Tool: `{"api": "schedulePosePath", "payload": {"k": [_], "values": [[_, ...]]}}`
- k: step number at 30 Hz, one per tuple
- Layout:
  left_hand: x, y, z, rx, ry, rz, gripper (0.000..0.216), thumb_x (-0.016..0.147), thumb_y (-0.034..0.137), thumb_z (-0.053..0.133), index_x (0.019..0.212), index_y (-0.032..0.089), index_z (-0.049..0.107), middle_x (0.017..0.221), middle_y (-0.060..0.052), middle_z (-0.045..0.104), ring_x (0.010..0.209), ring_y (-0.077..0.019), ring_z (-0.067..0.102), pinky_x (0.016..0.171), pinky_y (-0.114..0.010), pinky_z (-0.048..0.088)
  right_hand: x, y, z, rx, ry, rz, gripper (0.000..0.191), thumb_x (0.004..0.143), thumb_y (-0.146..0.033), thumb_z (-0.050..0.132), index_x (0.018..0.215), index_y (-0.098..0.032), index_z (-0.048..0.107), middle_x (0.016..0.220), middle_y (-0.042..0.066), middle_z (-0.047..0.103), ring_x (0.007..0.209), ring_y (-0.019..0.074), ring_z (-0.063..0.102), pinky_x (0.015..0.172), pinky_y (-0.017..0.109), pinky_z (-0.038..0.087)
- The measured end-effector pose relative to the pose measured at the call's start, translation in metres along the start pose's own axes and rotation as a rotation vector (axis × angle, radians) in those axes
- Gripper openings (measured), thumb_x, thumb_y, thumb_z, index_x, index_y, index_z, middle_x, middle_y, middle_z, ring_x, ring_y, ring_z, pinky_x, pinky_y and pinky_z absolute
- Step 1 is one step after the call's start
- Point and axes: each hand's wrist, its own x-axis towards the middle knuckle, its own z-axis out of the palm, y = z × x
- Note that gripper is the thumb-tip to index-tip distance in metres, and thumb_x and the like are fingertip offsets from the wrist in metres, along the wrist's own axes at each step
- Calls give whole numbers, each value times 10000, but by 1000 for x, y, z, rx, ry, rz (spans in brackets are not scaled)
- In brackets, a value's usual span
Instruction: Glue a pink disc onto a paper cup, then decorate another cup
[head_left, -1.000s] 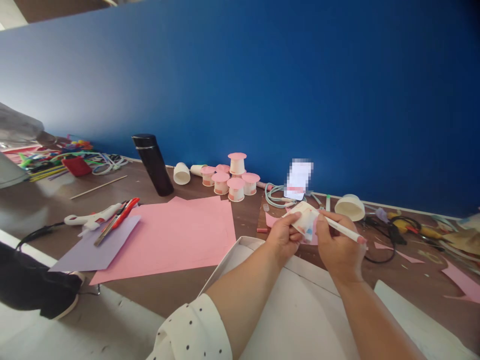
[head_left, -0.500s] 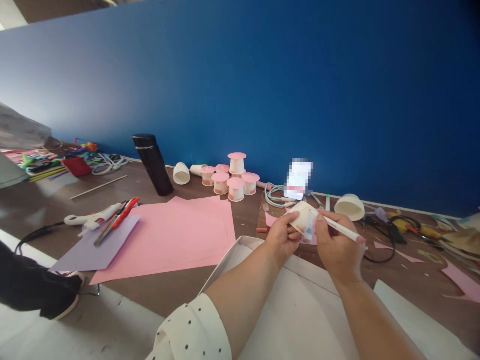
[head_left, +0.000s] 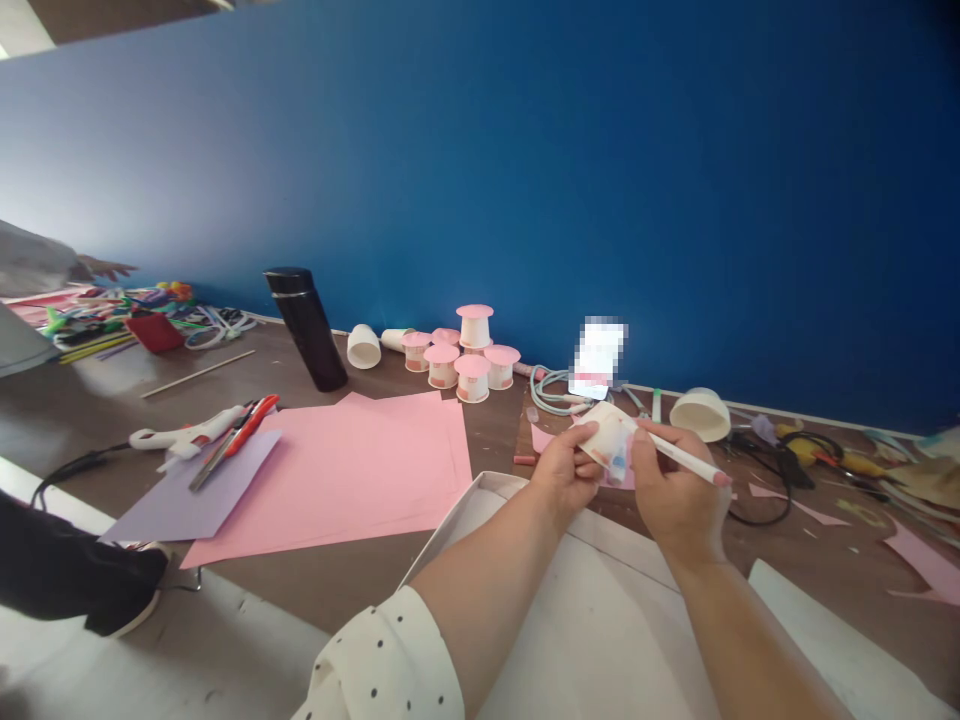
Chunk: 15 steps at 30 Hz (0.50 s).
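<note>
My left hand (head_left: 568, 462) is closed around a small white paper cup (head_left: 602, 430), which is tilted and bears faint coloured marks. In my right hand (head_left: 679, 500) is a white marker (head_left: 694, 463) with a pink end pointing right; its other end is at the cup, and whether the tip touches it is hidden by my fingers. Behind my hands a lit phone (head_left: 598, 358) leans on the blue wall. To its left, several paper cups with pink paper discs on top (head_left: 472, 378) stand grouped, one raised above the others.
Pink paper sheets (head_left: 360, 460) lie left, with a purple sheet (head_left: 232, 490), a red utility knife (head_left: 244, 430) and a white glue gun (head_left: 191, 436). A black flask (head_left: 306, 330) stands behind. A white box lid (head_left: 600, 620) lies under my forearms. Another person's hand (head_left: 109, 268) is far left.
The other person's hand at far left has lifted and stretched out over the craft supplies. My hands, the cup and the marker have barely moved.
</note>
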Motion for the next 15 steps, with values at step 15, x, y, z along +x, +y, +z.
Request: {"api": "schedulePosePath", "payload": {"k": [15], "values": [[-2,3,0,-30,-34,-10,199,726,65,624,709,150,445,512,113,201,351,15,156,305,-88,125,-2,0,1,8,-4,-10,198,809,-304,569,900,-168,681,830,87,700,742,207,645,744,345,514]]}}
